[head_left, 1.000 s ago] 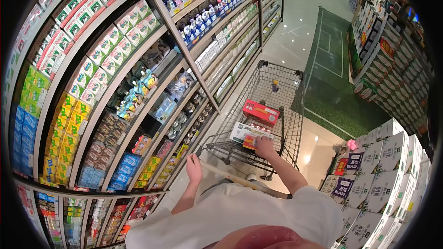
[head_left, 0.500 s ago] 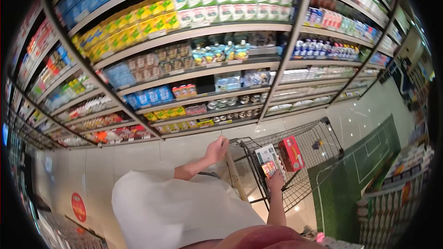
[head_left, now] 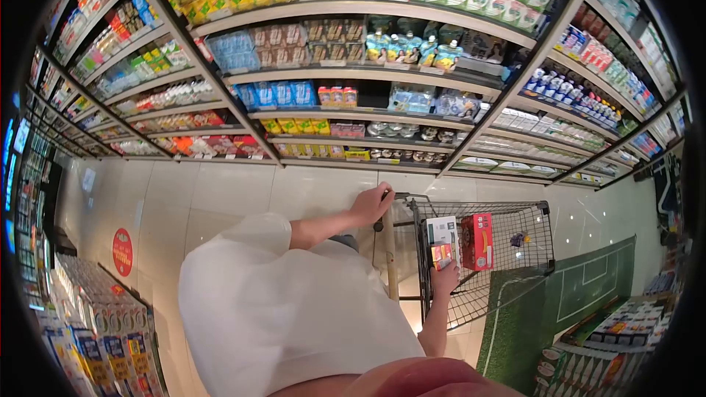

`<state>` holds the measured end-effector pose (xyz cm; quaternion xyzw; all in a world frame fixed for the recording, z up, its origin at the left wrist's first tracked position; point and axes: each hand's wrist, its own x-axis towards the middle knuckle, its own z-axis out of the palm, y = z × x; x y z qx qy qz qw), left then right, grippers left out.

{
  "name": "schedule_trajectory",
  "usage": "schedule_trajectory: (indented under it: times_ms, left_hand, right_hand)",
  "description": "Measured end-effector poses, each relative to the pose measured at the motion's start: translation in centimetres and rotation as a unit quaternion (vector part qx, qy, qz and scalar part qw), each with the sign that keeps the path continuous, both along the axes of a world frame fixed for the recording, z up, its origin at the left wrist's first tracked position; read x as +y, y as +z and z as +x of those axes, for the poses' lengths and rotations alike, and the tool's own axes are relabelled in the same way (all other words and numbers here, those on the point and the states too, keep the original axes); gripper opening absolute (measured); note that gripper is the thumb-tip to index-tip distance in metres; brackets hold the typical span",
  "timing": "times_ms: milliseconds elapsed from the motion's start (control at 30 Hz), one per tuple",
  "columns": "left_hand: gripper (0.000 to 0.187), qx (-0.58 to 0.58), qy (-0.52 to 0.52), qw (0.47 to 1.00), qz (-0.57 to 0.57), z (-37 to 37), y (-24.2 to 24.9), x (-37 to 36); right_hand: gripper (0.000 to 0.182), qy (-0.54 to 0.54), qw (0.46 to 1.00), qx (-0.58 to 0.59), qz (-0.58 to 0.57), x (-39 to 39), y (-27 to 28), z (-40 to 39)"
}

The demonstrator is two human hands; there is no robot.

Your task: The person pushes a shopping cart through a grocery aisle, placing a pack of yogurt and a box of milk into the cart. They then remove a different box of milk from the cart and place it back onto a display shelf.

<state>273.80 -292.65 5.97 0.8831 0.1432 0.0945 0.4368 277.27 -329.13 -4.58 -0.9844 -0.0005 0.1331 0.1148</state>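
Observation:
My left hand (head_left: 373, 204) is wrapped round the far end of the shopping cart's handle (head_left: 391, 265). The wire shopping cart (head_left: 507, 207) stands in front of me. Over its near end, my right hand (head_left: 445, 279) grips a small red and yellow packet (head_left: 441, 255), fingers partly hidden beneath it. Just beyond the packet, a white box with dark print (head_left: 443, 229) lies in the cart. Beside that is a red box (head_left: 479, 241) with a white end. A small dark item (head_left: 519, 240) sits farther along the basket.
Tall shelves (head_left: 338, 73) full of packaged drinks run along the left side of the cart. A green mat with white lines (head_left: 566, 290) lies on the tiled floor to the right. Stacked goods stand on a display (head_left: 625, 345) at lower right, and a red floor sticker (head_left: 123, 252) is behind me.
My view has turned, so the shelves appear higher and shifted right. Both hands keep their places, left on the handle and right holding the packet over the cart.

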Motion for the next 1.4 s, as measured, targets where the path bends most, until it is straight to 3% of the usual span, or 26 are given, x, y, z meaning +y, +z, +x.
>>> schedule_trajectory:
  times_ms: [300,333,433,600,700,767,800,833,933,1033,1400]
  left_hand:
    - [0.03,-0.05,0.074,0.996,-0.021,0.0,0.4,-0.3]
    - [0.032,0.025,0.057,0.997,-0.054,-0.2,1.6,0.1]
    - [0.031,0.003,0.06,0.997,-0.037,-0.4,1.8,0.5]
    - [0.031,-0.013,0.09,0.995,-0.037,-1.1,1.7,1.3]
    - [0.036,-0.01,0.082,0.996,-0.022,-1.9,1.9,1.8]
    - [0.042,-0.019,0.109,0.994,-0.008,-3.1,2.8,1.8]
    - [0.054,0.02,0.069,0.996,-0.051,-4.1,4.8,2.1]
    - [0.054,-0.027,0.045,0.998,0.023,-5.0,5.1,2.4]
    - [0.051,-0.112,-0.042,0.977,0.177,-8.4,4.0,0.9]
    - [0.049,-0.114,-0.122,0.969,0.18,-12.5,2.7,0.6]
    - [0.062,-0.19,-0.173,0.955,0.146,-19.6,1.6,5.4]
  right_hand:
    - [0.085,-0.004,0.999,0.007,-0.032,1.6,0.1,-0.5]
    - [0.087,0.001,0.999,0.012,-0.036,1.6,-0.2,-0.5]
    - [0.087,0.003,1.0,0.013,-0.025,2.0,-0.3,-0.7]
    - [0.075,0.001,0.999,-0.001,-0.041,4.1,1.0,-1.4]
    - [0.074,0.017,1.0,-0.005,-0.025,3.0,-1.9,-1.2]
    - [0.064,0.017,0.998,0.043,-0.044,3.1,-2.5,-0.7]
    - [0.058,0.012,0.998,0.051,-0.03,2.9,-2.9,-0.7]
    - [0.052,0.005,0.998,0.059,-0.014,3.0,-3.3,-0.5]
    - [0.062,0.005,0.992,0.098,-0.073,3.4,-4.2,-0.4]
    - [0.065,0.009,0.989,0.111,-0.099,4.1,-3.7,-1.5]
    - [0.062,0.033,0.991,0.054,-0.118,8.0,-0.2,-9.3]
